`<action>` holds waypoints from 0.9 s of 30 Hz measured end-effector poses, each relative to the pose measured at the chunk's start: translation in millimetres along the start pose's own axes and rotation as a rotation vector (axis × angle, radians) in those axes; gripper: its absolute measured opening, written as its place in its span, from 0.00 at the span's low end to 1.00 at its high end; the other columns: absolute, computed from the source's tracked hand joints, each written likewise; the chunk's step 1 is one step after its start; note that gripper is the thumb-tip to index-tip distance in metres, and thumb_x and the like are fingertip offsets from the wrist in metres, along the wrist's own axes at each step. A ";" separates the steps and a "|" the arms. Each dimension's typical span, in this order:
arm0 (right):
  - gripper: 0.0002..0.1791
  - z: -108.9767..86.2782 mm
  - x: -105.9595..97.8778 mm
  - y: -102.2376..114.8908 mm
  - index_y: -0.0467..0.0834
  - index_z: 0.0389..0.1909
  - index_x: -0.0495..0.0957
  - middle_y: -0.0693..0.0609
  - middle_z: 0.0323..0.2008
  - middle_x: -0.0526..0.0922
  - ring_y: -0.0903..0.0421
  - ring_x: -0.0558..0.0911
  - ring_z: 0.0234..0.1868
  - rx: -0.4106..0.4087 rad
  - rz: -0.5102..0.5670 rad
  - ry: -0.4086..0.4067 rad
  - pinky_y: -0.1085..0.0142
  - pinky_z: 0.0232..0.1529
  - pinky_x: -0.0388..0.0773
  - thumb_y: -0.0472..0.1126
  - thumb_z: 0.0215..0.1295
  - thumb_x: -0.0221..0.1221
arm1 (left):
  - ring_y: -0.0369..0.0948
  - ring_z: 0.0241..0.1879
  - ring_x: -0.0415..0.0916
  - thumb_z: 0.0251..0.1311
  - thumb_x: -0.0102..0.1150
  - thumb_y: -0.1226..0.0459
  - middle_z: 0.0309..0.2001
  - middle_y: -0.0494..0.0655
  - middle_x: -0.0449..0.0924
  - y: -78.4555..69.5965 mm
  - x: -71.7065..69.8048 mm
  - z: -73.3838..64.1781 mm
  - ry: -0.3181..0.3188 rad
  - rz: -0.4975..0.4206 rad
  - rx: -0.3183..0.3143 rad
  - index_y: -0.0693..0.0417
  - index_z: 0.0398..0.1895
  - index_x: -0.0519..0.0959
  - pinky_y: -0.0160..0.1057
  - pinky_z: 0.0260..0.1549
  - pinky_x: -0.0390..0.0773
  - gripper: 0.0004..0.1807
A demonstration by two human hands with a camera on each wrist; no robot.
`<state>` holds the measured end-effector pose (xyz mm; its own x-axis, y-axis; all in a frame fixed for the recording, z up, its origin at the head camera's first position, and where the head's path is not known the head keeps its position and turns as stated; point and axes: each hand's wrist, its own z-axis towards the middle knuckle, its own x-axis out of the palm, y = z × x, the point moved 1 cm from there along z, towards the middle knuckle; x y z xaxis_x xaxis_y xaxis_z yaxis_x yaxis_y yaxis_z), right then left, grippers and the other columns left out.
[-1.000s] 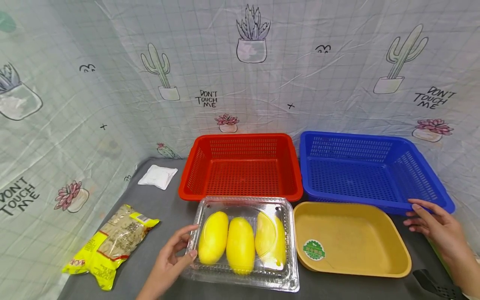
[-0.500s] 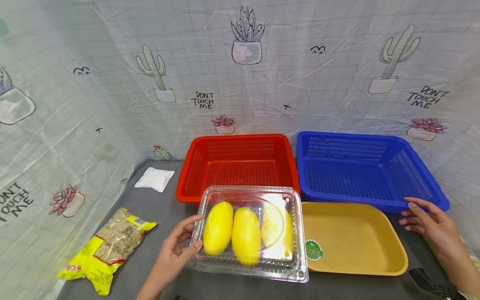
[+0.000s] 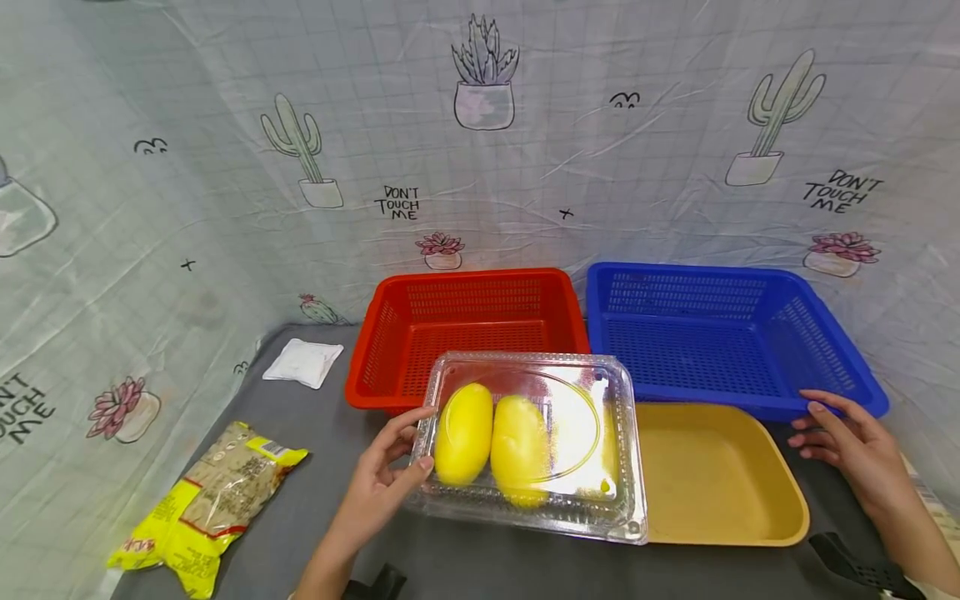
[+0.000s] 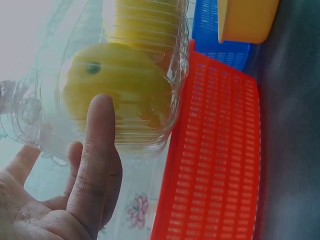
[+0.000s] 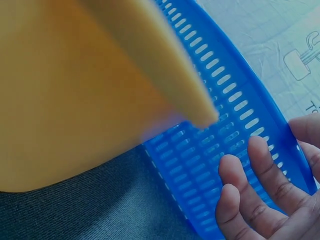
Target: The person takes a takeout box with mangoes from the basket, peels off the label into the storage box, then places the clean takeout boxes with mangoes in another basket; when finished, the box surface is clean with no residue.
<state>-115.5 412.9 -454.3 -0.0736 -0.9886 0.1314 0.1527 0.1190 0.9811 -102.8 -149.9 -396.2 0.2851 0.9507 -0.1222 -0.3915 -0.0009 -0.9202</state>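
My left hand [image 3: 382,479] grips the left edge of a clear plastic clamshell box [image 3: 547,527], lid closed. Inside lie yellow mangoes [image 3: 462,433]; glare on the lid partly hides the rightmost one. In the left wrist view, the thumb [image 4: 92,165] lies along the ribbed side of the box, beside a mango [image 4: 120,82]. The box is held up and overlaps the front of the red basket [image 3: 465,333] and the left part of the tan tray [image 3: 720,475]. My right hand [image 3: 851,450] holds nothing, fingers loosely bent at the front right corner of the blue basket [image 3: 690,337].
A yellow snack bag [image 3: 217,508] lies at the left on the grey table [image 3: 315,533], with a small white packet [image 3: 303,363] behind it. Behind the baskets hangs a cloth printed with cacti [image 3: 480,208]. The baskets and tray stand close together.
The left hand has lifted the clamshell box from in front of the red basket and carried it right and away, now over part of the tray. The right hand has stayed by the blue basket.
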 end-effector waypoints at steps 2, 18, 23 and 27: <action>0.17 -0.2 0.1 0.1 0.52 0.55 0.76 0.53 0.31 0.85 0.57 0.85 0.27 0.000 -0.005 0.000 0.69 0.27 0.80 0.33 0.75 0.46 | 0.40 0.38 0.75 0.63 0.53 0.78 0.42 0.62 0.67 1.2 2.9 2.8 0.000 -0.009 -0.005 0.61 0.66 0.66 0.43 0.25 0.83 0.27; 0.16 -0.3 1.7 1.3 0.52 0.54 0.76 0.52 0.30 0.86 0.57 0.86 0.27 0.015 0.026 0.011 0.67 0.26 0.81 0.33 0.76 0.45 | 0.42 0.36 0.73 0.62 0.57 0.73 0.42 0.59 0.70 9.6 34.0 37.9 -0.056 0.001 -0.129 0.55 0.66 0.69 0.37 0.29 0.81 0.27; 0.17 -0.8 3.5 0.6 0.52 0.54 0.76 0.51 0.29 0.86 0.57 0.86 0.27 0.004 0.032 0.000 0.68 0.26 0.81 0.32 0.76 0.44 | 0.43 0.35 0.75 0.63 0.57 0.71 0.43 0.58 0.71 11.0 43.0 48.0 -0.048 -0.008 -0.156 0.51 0.67 0.69 0.38 0.31 0.82 0.28; 0.18 -1.4 3.9 0.9 0.52 0.54 0.76 0.52 0.29 0.86 0.57 0.86 0.27 -0.005 0.036 0.005 0.68 0.26 0.81 0.31 0.76 0.44 | 0.43 0.35 0.75 0.63 0.57 0.70 0.44 0.58 0.71 12.6 49.8 56.7 -0.041 0.005 -0.160 0.49 0.67 0.70 0.37 0.32 0.80 0.28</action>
<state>-114.3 409.1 -453.0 -0.0631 -0.9842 0.1657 0.1605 0.1539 0.9750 -143.1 -85.0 -392.8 0.2460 0.9625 -0.1145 -0.2475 -0.0519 -0.9675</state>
